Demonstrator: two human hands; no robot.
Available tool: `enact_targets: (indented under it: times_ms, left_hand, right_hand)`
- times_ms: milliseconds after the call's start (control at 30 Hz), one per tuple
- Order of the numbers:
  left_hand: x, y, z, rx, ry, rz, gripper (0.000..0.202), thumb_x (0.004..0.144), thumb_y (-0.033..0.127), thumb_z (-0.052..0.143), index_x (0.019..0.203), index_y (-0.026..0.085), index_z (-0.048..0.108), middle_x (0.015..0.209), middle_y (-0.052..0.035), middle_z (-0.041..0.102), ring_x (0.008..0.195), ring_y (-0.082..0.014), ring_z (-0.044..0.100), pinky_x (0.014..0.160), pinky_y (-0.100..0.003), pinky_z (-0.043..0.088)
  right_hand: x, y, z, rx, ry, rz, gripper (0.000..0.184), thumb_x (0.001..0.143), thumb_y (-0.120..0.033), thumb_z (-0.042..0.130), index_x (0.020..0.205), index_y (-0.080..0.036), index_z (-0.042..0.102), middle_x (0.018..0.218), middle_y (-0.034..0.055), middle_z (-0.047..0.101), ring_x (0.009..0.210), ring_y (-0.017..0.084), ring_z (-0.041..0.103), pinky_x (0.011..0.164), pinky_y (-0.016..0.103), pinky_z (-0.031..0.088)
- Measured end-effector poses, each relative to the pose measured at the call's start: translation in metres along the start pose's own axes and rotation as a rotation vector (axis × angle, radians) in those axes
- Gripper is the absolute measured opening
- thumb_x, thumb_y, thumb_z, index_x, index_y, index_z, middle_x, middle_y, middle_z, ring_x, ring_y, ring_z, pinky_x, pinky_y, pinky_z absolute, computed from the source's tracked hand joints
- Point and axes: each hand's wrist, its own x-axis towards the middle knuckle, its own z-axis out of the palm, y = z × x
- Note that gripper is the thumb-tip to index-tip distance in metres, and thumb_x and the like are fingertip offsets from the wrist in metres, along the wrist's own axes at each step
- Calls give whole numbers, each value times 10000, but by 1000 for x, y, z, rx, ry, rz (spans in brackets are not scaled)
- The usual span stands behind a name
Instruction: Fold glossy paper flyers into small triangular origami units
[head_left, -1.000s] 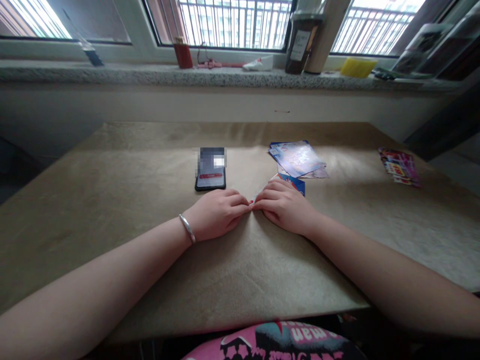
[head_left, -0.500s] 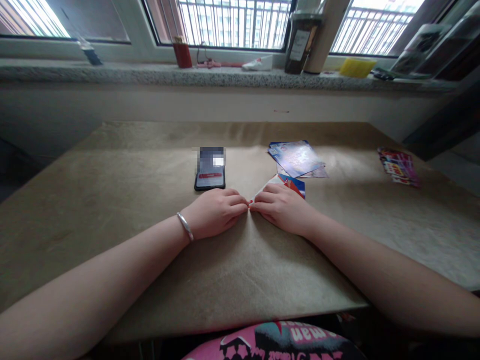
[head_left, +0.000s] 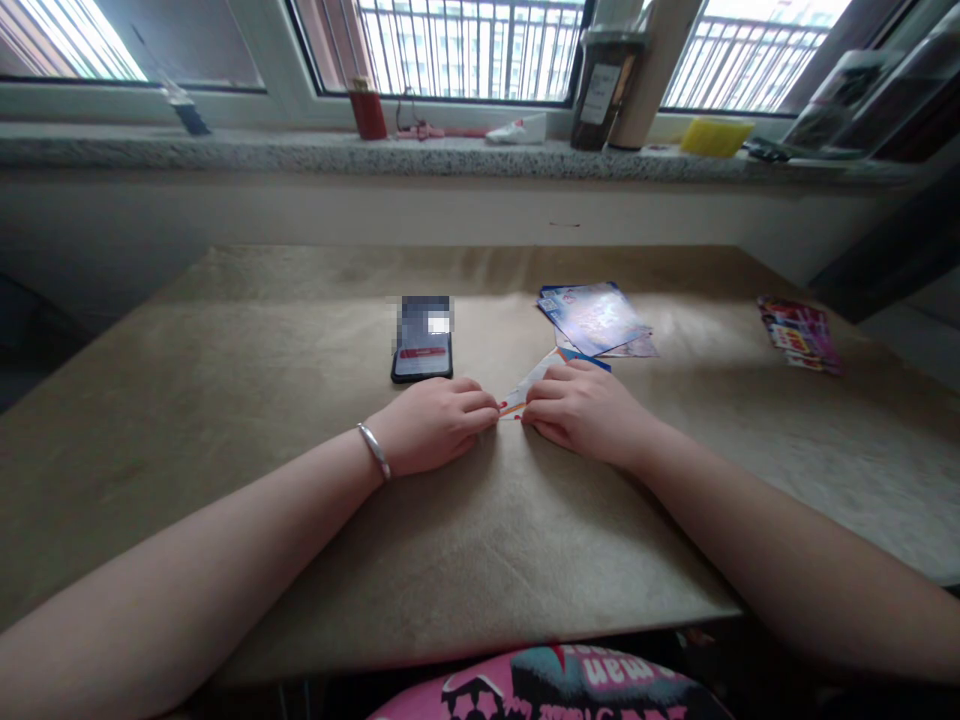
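A folded sheet of printed paper (head_left: 530,383), white with orange and blue parts, lies on the table between my hands. My left hand (head_left: 442,424), with a silver bangle at the wrist, pinches the paper's left corner with its fingertips. Over the right part of the paper rests my right hand (head_left: 581,408), its fingers bent and pressed onto the sheet near the front edge. Much of the paper is hidden under this hand. Just beyond my left hand lies a phone (head_left: 422,362) with a lit screen.
Several printed sheets (head_left: 596,315) lie overlapping behind my right hand. Colourful cards (head_left: 801,335) sit farther right on the table (head_left: 300,330). The stone windowsill (head_left: 285,150) carries a red container (head_left: 367,112), a dark jar (head_left: 604,95) and a yellow block (head_left: 715,138).
My right hand has slid right along the front edge of the paper, uncovering more of its white and orange side. My left hand stays at the corner.
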Motion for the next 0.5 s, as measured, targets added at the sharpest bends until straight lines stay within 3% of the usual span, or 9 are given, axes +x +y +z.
enact_targets:
  times_ms: [500]
  left_hand:
    - [1, 2, 3, -28, 9, -46, 310, 794, 91, 478, 1078, 158, 584, 1087, -64, 637, 963, -198, 549, 842, -325, 486]
  right_hand:
    - [0, 4, 12, 83, 77, -11, 216, 887, -214, 485, 807, -203, 686, 768, 42, 656, 753, 165, 502, 672, 284, 363]
